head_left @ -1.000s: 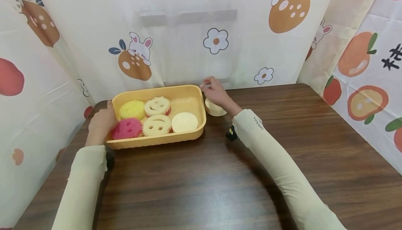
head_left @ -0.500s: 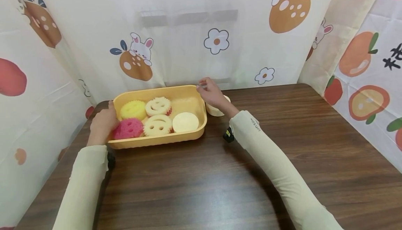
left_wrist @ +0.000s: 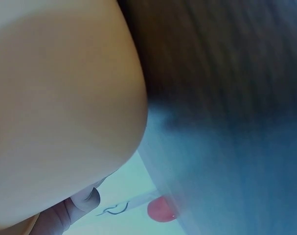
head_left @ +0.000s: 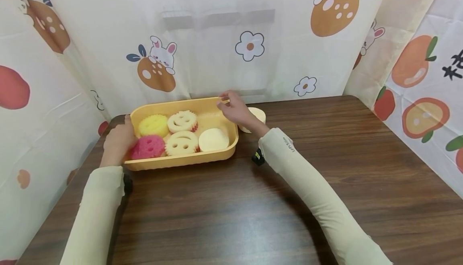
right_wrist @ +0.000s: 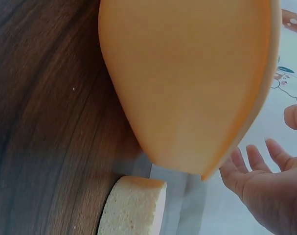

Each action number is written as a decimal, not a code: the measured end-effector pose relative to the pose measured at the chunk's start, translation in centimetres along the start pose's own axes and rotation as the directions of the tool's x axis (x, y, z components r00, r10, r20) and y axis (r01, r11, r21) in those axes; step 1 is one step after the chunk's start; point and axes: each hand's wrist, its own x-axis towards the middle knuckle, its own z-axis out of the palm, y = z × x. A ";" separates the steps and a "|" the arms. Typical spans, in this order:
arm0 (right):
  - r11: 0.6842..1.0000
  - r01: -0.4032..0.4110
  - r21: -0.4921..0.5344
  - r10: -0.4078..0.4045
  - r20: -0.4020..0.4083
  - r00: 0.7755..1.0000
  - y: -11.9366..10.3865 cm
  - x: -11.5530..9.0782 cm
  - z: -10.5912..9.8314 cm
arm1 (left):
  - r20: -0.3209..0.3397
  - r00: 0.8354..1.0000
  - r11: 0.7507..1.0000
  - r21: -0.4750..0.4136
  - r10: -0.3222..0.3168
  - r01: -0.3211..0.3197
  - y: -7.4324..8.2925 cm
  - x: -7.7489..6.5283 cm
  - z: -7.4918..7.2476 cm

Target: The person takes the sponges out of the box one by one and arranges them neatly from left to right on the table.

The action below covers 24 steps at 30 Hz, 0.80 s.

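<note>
A yellow-orange tray [head_left: 181, 163] stands on the table with several round sponges inside. A yellow one [head_left: 153, 125] and a pink one [head_left: 148, 146] lie at its left. Two cream smiley sponges [head_left: 182, 143] sit in the middle, beside a plain cream disc [head_left: 213, 139] on the right. At the left end, my left hand [head_left: 117, 141] holds the tray's rim; its fingers [left_wrist: 84, 199] show beyond the wall. My right hand [head_left: 235, 109] reaches over the far right corner, fingers spread and thumb apart, holding nothing. Partly behind its wrist, another cream disc [head_left: 258, 114] lies outside the tray.
The dark wood table [head_left: 217, 216] extends forward and to the right. A printed curtain [head_left: 213, 56] hangs close behind the tray, and more curtain encloses both sides. Black wrist bands [head_left: 258, 157] sit at the sleeve cuffs.
My right hand has shifted left, from beside the tray to over its far right corner, uncovering more of the outside disc. My left hand and the tray stay nearly still.
</note>
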 end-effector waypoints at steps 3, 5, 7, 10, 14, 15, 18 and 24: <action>1.000 0.003 0.008 -0.003 0.007 1.000 -0.1 0.0 0.3 | 0.004 1.000 1.000 0.004 0.001 -0.001 0.1 -0.1 -0.1; 1.000 0.001 0.020 -0.002 0.013 1.000 -0.1 0.0 0.5 | 0.007 1.000 1.000 0.005 0.001 -0.001 0.2 -0.1 -0.2; 1.000 0.000 0.025 0.000 0.020 1.000 -0.1 0.1 0.8 | 0.009 1.000 1.000 0.007 0.001 -0.001 0.2 -0.2 -0.2; 1.000 0.001 0.010 -0.001 0.026 1.000 -0.2 0.1 1.1 | 0.007 1.000 1.000 0.004 -0.002 0.002 0.3 -0.4 -0.3; 1.000 0.009 -0.020 -0.008 0.039 0.999 -0.5 0.1 1.4 | 0.005 1.000 1.000 -0.004 -0.008 0.008 0.3 -0.4 -0.1; 1.000 0.009 -0.023 -0.008 0.046 0.999 -0.5 0.1 1.5 | 0.007 1.000 1.000 -0.003 -0.010 0.010 0.3 -0.4 -0.1; 1.000 0.014 -0.026 -0.013 0.064 0.998 -0.6 0.1 1.8 | 0.011 1.000 1.000 0.002 -0.015 0.015 0.2 -0.2 -0.1; 0.999 0.033 -0.032 -0.030 0.089 0.996 -0.7 0.2 2.2 | 0.012 1.000 1.000 0.014 -0.010 0.010 0.1 0.2 -0.1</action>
